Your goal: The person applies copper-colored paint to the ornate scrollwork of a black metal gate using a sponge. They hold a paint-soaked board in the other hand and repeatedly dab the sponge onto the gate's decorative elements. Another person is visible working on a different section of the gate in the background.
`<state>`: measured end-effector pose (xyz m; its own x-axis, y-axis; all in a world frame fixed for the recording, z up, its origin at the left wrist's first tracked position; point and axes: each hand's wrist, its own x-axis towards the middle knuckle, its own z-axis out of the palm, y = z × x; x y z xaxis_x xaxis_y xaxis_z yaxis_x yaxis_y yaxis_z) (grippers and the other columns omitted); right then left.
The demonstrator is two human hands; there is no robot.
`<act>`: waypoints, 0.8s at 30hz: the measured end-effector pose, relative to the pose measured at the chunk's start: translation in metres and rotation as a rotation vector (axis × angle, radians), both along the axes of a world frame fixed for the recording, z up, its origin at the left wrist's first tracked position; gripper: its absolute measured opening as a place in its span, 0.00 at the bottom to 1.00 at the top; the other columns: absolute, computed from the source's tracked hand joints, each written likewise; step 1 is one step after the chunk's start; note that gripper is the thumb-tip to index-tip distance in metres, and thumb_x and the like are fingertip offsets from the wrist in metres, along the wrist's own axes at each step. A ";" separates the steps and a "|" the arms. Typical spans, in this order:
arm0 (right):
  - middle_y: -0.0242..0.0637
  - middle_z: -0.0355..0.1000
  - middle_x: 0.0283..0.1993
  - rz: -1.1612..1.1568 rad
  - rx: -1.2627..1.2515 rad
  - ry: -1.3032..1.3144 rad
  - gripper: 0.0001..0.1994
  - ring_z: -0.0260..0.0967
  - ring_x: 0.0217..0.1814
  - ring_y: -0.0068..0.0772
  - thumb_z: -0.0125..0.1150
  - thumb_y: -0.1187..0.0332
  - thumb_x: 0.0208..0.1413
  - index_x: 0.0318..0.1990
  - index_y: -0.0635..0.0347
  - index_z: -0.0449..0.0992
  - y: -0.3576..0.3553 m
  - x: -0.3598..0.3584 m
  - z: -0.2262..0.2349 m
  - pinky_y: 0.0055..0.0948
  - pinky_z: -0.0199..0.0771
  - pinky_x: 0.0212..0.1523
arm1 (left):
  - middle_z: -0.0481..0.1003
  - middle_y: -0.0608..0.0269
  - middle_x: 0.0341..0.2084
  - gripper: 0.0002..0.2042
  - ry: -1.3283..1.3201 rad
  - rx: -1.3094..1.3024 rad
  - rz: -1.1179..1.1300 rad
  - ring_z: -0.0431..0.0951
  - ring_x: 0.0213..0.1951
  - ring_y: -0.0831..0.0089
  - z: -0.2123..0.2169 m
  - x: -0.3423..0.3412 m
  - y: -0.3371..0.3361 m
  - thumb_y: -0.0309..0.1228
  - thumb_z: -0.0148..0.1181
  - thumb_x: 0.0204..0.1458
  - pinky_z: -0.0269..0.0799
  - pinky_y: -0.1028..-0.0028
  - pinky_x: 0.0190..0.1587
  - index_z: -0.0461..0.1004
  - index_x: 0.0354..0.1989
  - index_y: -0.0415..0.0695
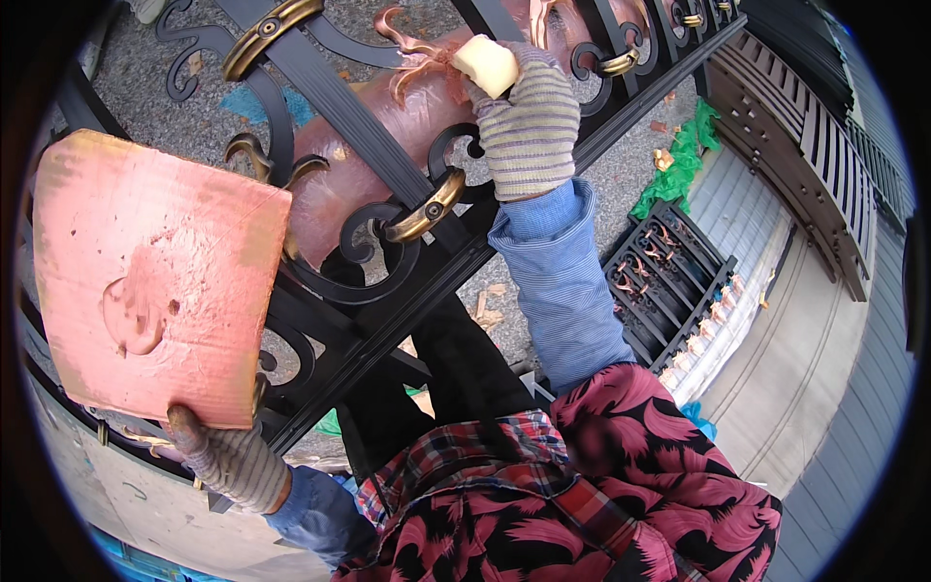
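Note:
My left hand [233, 464], in a striped, paint-stained glove, grips the lower edge of a cardboard sheet [184, 242] coated with copper-pink paint. A wet smear lies in the sheet's lower middle. My right hand [531, 126], in a similar striped glove, pinches a cream sponge block [488, 66]. The sponge is at a copper-pink leaf ornament [419, 58]; whether it touches is hard to tell. The ornament belongs to a black metal fence panel [339, 121] with scrolls and gold-coloured collars [427, 209]. Pink-tinted plastic wrap [393, 112] lies beneath the bars.
At right, a smaller black panel [664, 281] with copper-coloured ornaments lies on a pale sheet. Green netting [679, 160] is bunched beside it. A brown slatted metal piece [795, 145] stands farther right. Wood scraps [488, 308] litter the grey ground.

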<state>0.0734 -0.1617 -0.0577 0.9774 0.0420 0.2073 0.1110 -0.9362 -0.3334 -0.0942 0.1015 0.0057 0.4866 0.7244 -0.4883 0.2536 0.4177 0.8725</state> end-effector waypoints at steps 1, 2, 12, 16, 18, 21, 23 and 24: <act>0.43 0.69 0.32 -0.001 -0.011 0.035 0.19 0.68 0.33 0.42 0.66 0.67 0.34 0.37 0.61 0.70 -0.001 -0.002 0.000 0.30 0.69 0.37 | 0.55 0.55 0.52 0.34 0.003 0.013 0.001 0.58 0.52 0.61 -0.001 0.000 0.000 0.34 0.58 0.42 0.55 0.59 0.54 0.48 0.57 0.45; 0.43 0.69 0.32 -0.002 -0.021 0.070 0.19 0.68 0.34 0.41 0.66 0.68 0.34 0.37 0.61 0.70 -0.002 -0.006 0.002 0.30 0.69 0.37 | 0.55 0.55 0.52 0.34 0.005 0.027 0.003 0.58 0.52 0.61 -0.001 -0.001 0.001 0.35 0.58 0.42 0.55 0.59 0.54 0.48 0.57 0.45; 0.42 0.71 0.28 0.062 -0.048 0.105 0.14 0.70 0.30 0.42 0.62 0.63 0.40 0.32 0.62 0.72 0.016 0.031 0.001 0.33 0.71 0.29 | 0.61 0.53 0.49 0.30 -0.048 -0.039 0.020 0.64 0.48 0.63 -0.005 -0.010 0.004 0.35 0.57 0.44 0.68 0.63 0.42 0.52 0.54 0.37; 0.43 0.71 0.29 0.141 -0.011 0.242 0.13 0.70 0.30 0.43 0.63 0.66 0.38 0.33 0.61 0.72 0.006 0.013 0.022 0.32 0.71 0.29 | 0.60 0.53 0.50 0.31 -0.048 -0.008 0.010 0.64 0.48 0.62 -0.005 -0.009 0.004 0.35 0.58 0.44 0.69 0.61 0.41 0.51 0.55 0.38; 0.44 0.71 0.30 0.074 0.070 0.148 0.14 0.70 0.31 0.43 0.63 0.65 0.38 0.34 0.62 0.71 0.006 0.013 0.021 0.33 0.72 0.31 | 0.59 0.54 0.50 0.31 -0.038 -0.031 -0.008 0.64 0.48 0.62 -0.005 -0.011 0.007 0.35 0.58 0.44 0.69 0.60 0.42 0.51 0.55 0.39; 0.43 0.71 0.29 0.014 0.129 0.103 0.16 0.70 0.33 0.42 0.62 0.62 0.41 0.36 0.62 0.70 0.015 0.026 0.016 0.34 0.72 0.36 | 0.59 0.54 0.51 0.31 -0.054 -0.014 -0.016 0.63 0.49 0.62 -0.004 -0.006 0.002 0.35 0.58 0.44 0.68 0.60 0.43 0.51 0.55 0.40; 0.43 0.71 0.28 0.055 -0.006 0.020 0.16 0.70 0.32 0.42 0.62 0.62 0.41 0.35 0.62 0.70 0.010 0.023 0.001 0.33 0.72 0.34 | 0.58 0.54 0.51 0.31 -0.054 -0.007 -0.008 0.62 0.50 0.63 -0.002 -0.006 0.001 0.35 0.58 0.44 0.66 0.61 0.46 0.51 0.56 0.40; 0.44 0.70 0.29 0.044 -0.032 0.075 0.16 0.70 0.32 0.42 0.63 0.62 0.40 0.35 0.62 0.70 0.009 0.020 0.005 0.33 0.71 0.33 | 0.58 0.54 0.51 0.32 -0.055 -0.002 0.006 0.61 0.50 0.63 -0.001 -0.006 0.000 0.34 0.58 0.44 0.65 0.62 0.47 0.50 0.56 0.41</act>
